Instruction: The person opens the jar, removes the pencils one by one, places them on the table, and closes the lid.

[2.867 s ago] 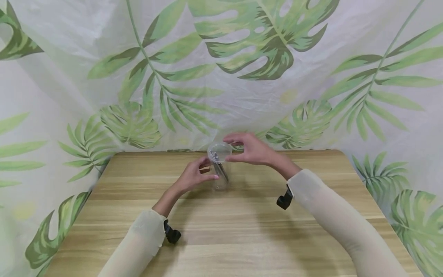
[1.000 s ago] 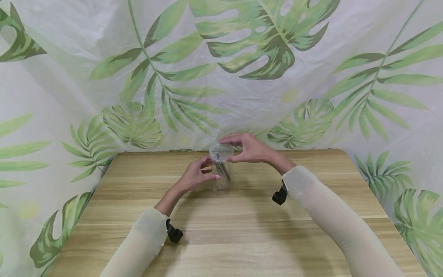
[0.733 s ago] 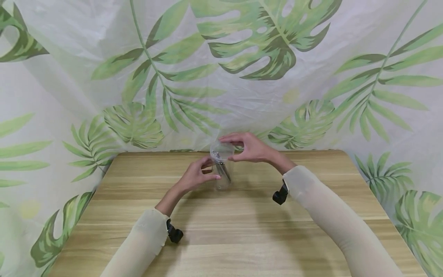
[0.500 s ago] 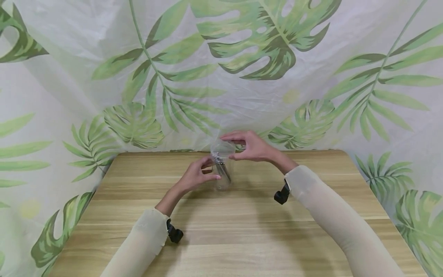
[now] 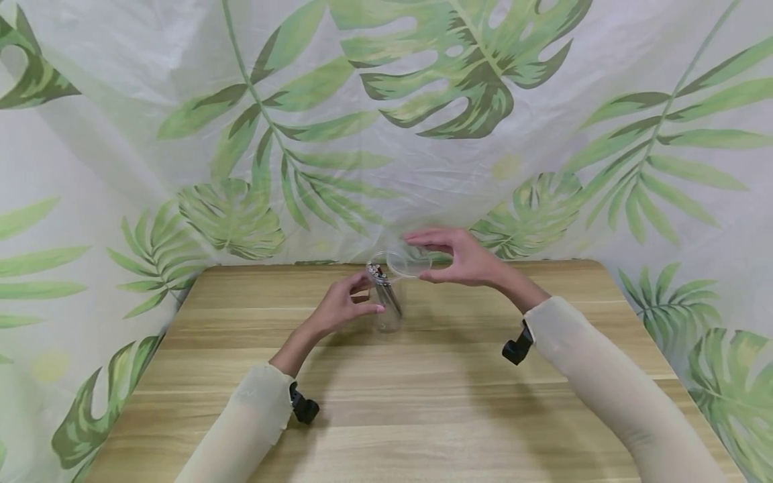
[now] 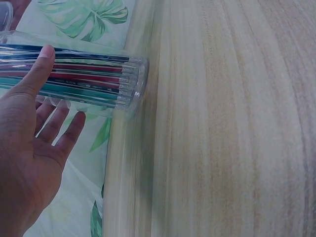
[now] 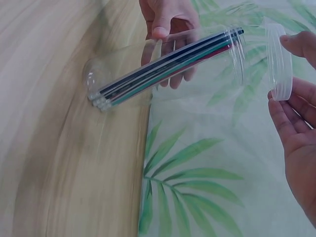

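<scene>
A jar [image 7: 210, 71] stands near the far edge of a table [image 5: 386, 402], pencils [image 7: 163, 67] slanting inside. On its left, the left hand [image 5: 339, 307] holds it; on its right, the right hand [image 5: 461, 258] holds the lid [image 7: 279, 64]. A curtain [image 5: 314, 174] hangs behind.

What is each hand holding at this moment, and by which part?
The left hand holds the clear jar by its side wall; the right hand holds the clear lid by its edge.

Bright head view, soft shadows on the tabletop [image 5: 386, 416]; dimmer, hazier wrist views.
</scene>
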Demonstrator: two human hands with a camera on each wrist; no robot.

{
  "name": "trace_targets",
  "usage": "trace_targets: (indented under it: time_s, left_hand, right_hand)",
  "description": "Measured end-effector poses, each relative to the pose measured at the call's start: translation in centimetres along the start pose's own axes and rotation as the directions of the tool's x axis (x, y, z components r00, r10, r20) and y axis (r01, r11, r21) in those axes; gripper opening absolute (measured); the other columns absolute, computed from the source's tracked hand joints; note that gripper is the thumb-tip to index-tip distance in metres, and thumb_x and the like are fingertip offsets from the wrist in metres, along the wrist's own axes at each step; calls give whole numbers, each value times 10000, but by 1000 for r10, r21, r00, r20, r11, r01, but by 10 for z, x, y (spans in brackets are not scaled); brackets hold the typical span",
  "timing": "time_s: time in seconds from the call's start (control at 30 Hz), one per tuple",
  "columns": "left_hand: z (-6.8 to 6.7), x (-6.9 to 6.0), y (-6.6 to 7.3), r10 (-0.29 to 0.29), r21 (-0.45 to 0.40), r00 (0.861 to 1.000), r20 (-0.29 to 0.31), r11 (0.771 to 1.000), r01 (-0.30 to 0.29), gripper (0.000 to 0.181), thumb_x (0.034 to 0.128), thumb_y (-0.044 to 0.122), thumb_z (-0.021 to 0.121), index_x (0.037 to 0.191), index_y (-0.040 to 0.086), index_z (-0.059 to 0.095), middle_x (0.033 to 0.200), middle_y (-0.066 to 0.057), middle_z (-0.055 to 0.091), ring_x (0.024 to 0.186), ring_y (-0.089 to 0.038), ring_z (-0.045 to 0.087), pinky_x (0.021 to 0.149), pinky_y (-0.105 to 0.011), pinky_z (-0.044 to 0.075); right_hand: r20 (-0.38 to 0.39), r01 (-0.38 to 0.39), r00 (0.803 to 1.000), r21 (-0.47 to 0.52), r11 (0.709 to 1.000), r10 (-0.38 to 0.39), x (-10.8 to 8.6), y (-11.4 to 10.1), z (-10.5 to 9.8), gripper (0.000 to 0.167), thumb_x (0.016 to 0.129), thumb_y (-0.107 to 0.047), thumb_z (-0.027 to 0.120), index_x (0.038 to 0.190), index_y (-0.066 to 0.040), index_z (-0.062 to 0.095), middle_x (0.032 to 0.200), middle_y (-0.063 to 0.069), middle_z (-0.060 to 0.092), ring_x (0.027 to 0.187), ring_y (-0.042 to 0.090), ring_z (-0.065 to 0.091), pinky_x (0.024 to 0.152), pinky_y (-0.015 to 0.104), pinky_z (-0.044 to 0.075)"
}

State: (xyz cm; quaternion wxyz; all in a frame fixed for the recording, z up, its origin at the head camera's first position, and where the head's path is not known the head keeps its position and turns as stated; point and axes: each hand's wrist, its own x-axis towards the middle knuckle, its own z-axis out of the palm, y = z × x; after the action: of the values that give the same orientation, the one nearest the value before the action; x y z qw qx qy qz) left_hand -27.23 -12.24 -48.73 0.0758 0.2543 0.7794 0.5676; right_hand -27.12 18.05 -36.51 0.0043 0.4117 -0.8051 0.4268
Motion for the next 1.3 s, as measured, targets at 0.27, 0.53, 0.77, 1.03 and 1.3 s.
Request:
trace_targets:
  time_s: [0.27,0.53,0.77,1.03,1.3]
  left_hand:
    - [-1,-2,2,0,42,1000,1,999,0,638,835,75,910,1377,-24,589,1366,-230,661,1333,-410,617,1061,-424,577]
    - [-1,0,2,3,47,1000,1,999,-3,617,834,67,910,1358,-24,597,1352,-227,667,1329,-404,621,1048,-409,584]
    - [0,0,1,-3,25,1000,-10,1000,3,591,823,26,908,1327,-42,608,1331,-242,672,1324,-413,622,1043,-394,584]
    - [0,1,-1,15,18,1000,-3,1000,-15,596,814,26,916,1327,-34,618,1324,-228,683,1320,-401,628,1051,-404,580]
    - [0,1,1,3,19,1000,0,1000,-3,638,832,54,909,1388,-11,601,1360,-216,670,1340,-395,613,1069,-416,569]
  right_hand:
    - [-27,28,999,-154,988,-33,-29,-1,-7,598,822,-144,912,1372,-38,703,1402,123,686,1302,315,636,1030,442,592]
    - [-18,45,998,-264,963,-52,-55,4,-2,593,804,-223,920,1341,-57,730,1362,111,717,1267,329,667,1046,516,568]
    - [6,56,998,-230,972,-57,-74,18,23,594,766,-182,943,1295,-4,738,1326,147,729,1164,326,728,984,452,621]
    - [11,38,999,-173,984,-36,-89,35,56,570,789,-201,943,1285,-6,743,1303,152,733,1156,316,722,896,411,654]
    - [60,-86,994,-94,992,92,-93,45,80,617,800,-260,954,1320,-18,727,1354,115,713,1240,285,688,1035,369,596]
